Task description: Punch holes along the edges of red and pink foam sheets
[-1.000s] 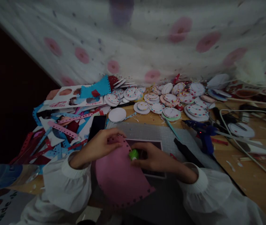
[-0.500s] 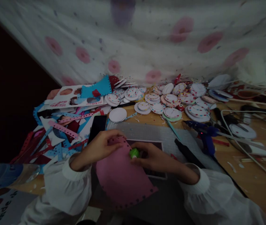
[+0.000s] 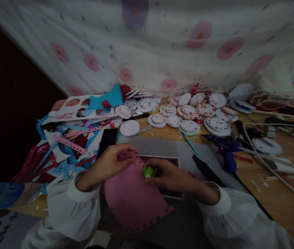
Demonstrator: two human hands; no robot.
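A pink sheet (image 3: 134, 193) with small punched shapes along its edges is pinched at its upper edge by my left hand (image 3: 112, 162). My right hand (image 3: 169, 174) is closed on a small green tool (image 3: 148, 171), which sits at the sheet's right edge. Beneath the sheet and my right hand lies a dark rectangle with a pale border (image 3: 174, 195), partly hidden. The sheet hangs over the grey mat (image 3: 152, 143), tilted toward me.
Paper scraps (image 3: 69, 148) pile up at left beside a dark phone (image 3: 108, 140). Stacked paper discs (image 3: 174, 120) line the back. A blue glue gun (image 3: 226, 152), a black pen-like tool (image 3: 206, 169) and a white cable (image 3: 249, 138) lie at right.
The pink sheet's lower part has shifted very slightly left. Both hands keep nearly the same places and holds.
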